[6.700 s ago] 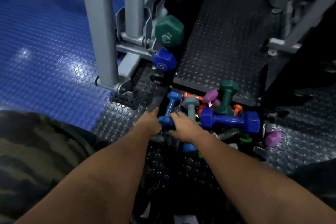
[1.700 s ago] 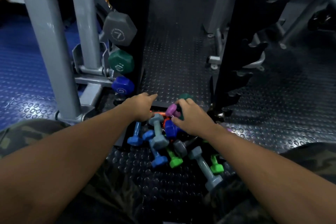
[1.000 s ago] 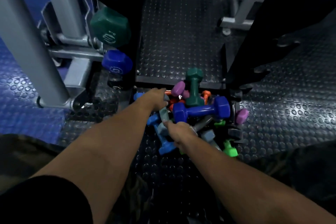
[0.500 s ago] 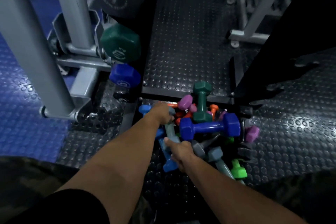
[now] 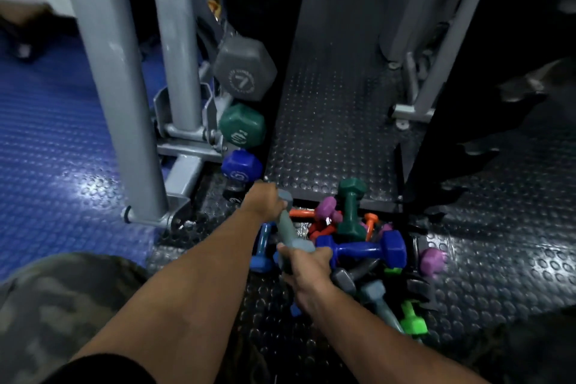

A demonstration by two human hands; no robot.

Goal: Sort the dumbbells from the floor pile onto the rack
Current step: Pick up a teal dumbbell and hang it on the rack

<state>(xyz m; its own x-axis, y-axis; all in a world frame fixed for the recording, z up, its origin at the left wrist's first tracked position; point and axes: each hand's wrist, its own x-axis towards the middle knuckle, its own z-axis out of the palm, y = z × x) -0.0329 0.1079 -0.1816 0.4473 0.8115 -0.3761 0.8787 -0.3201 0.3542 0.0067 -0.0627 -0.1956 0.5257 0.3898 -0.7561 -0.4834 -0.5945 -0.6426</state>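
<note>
Studded black rubber flooring [image 5: 327, 121] is covering the work zone, meeting blue flooring [image 5: 53, 140] on the left. Grey machine posts [image 5: 115, 97] are standing left of the rack [image 5: 280, 40], which is carrying a grey dumbbell [image 5: 244, 73], a green dumbbell [image 5: 242, 125] and a blue dumbbell [image 5: 241, 165], stacked top to bottom. The floor pile [image 5: 358, 246] is lying directly ahead, with a large blue dumbbell [image 5: 361, 248] lying across its top. The left hand [image 5: 265, 201] is gripping a grey-blue dumbbell [image 5: 288, 224] near its far end. The right hand [image 5: 307, 268] is curling around something at that dumbbell's near end; which item cannot be determined.
</note>
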